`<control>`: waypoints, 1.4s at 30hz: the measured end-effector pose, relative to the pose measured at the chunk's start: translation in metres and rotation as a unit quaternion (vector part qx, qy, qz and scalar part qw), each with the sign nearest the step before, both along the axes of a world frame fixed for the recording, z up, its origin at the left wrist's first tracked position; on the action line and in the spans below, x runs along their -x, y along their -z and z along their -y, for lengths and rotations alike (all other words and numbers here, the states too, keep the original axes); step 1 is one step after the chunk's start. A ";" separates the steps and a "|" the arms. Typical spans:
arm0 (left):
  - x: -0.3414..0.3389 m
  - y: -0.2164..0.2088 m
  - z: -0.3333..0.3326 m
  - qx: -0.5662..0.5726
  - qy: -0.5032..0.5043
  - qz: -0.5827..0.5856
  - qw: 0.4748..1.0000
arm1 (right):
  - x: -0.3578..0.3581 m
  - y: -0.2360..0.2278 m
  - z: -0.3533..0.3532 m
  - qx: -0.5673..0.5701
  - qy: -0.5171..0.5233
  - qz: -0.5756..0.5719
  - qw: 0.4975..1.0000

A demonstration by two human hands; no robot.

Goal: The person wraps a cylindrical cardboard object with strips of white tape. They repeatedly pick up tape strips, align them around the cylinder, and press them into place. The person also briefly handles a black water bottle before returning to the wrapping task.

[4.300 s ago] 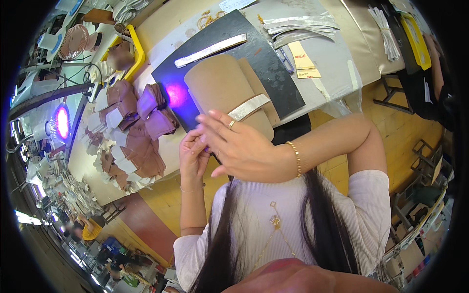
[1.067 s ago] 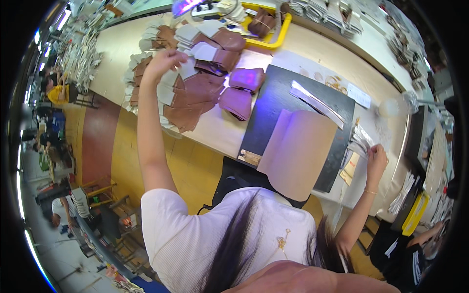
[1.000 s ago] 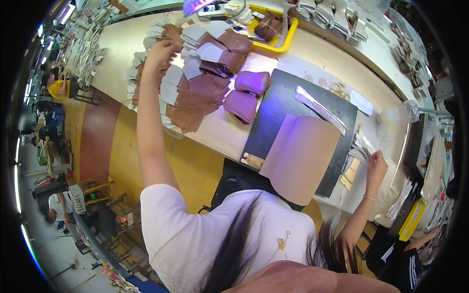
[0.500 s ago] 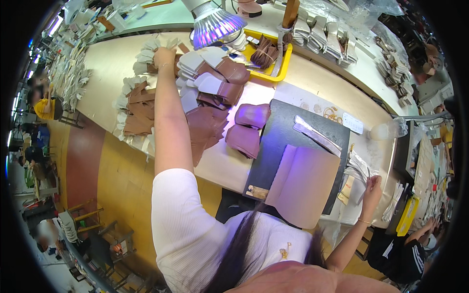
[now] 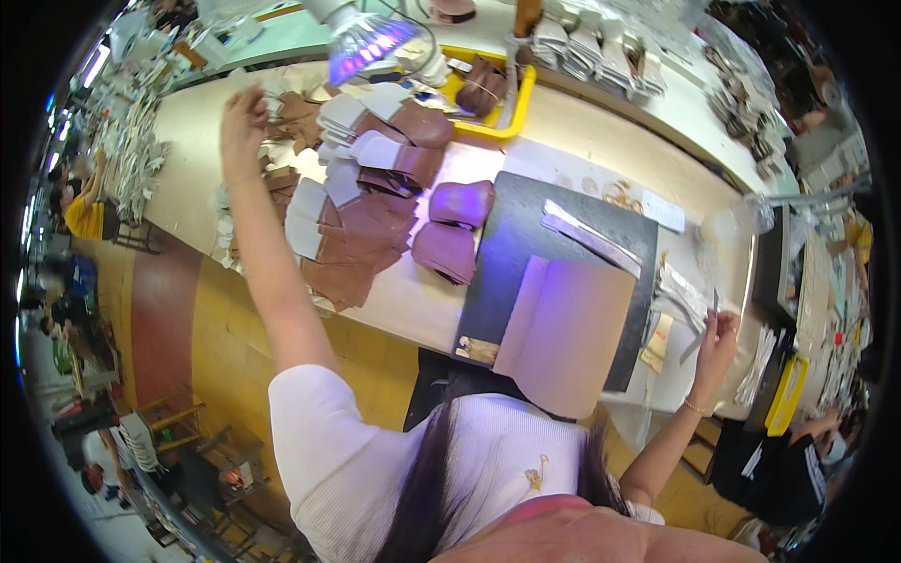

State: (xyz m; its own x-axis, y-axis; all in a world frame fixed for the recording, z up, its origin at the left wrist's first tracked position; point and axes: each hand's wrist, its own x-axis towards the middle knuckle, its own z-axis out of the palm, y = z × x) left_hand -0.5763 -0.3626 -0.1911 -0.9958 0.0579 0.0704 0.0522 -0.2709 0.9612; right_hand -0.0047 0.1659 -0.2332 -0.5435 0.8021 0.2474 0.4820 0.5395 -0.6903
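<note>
At the far left of the table, my left hand [image 5: 244, 120] is raised beside stacks of brown leather-like pieces [image 5: 298, 117]. Its fingers are loosely bent and apart, and I see nothing held in them. On the right, my right hand [image 5: 717, 340] pinches a thin, flat, grey blade-like tool [image 5: 693, 349]. More brown pieces with white ends [image 5: 361, 235] lie fanned out mid-left. Two folded brown bundles [image 5: 445, 251] sit next to a black board [image 5: 483, 281]. On that board rest a beige curved sheet [image 5: 572, 338] and a pale strip [image 5: 591, 236].
A lamp [image 5: 371, 45] hangs over the back of the table. Behind the stacks stands a yellow tray [image 5: 514, 103] with a tied brown bundle. White stacked pieces [image 5: 584, 42] line the back shelf. A clear plastic bag [image 5: 737, 220] lies at right. Other people work at both sides.
My left hand has moved left and lifted off the far stack, where brown faces now show instead of white flaps. The right hand still holds the flat tool. My view has shifted slightly.
</note>
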 end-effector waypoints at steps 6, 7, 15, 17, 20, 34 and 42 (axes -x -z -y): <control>-0.140 -0.051 -0.017 -0.017 -0.005 0.023 1.000 | 0.004 -0.008 0.017 0.027 -0.033 -0.056 0.998; -0.159 -0.054 -0.024 -0.003 0.002 0.013 1.000 | 0.004 -0.011 0.021 0.038 -0.037 -0.055 0.997; -0.293 -0.058 -0.140 -0.054 0.231 0.028 0.971 | -0.003 -0.021 0.037 0.143 -0.096 -0.190 0.966; -0.319 -0.060 -0.177 -0.075 0.315 0.062 0.944 | -0.006 -0.023 0.040 0.146 -0.098 -0.204 0.963; -0.352 -0.065 -0.223 -0.111 0.424 0.002 0.899 | -0.011 -0.029 0.042 0.165 -0.107 -0.243 0.950; -0.397 -0.002 -0.230 0.115 0.397 0.248 0.876 | -0.047 -0.055 0.038 0.191 -0.043 -0.311 0.930; -0.385 0.015 -0.202 0.063 0.417 0.292 0.858 | 0.036 -0.069 0.096 0.396 -0.307 -0.044 0.864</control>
State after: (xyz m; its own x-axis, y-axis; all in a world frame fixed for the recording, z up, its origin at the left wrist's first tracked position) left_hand -0.1913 -0.1606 -0.2060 -0.4670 0.7391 -0.4854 -0.6103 0.1278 0.7818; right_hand -0.0407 0.0700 -0.1644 -0.9341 0.3052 -0.1853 0.1995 0.0156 -0.9798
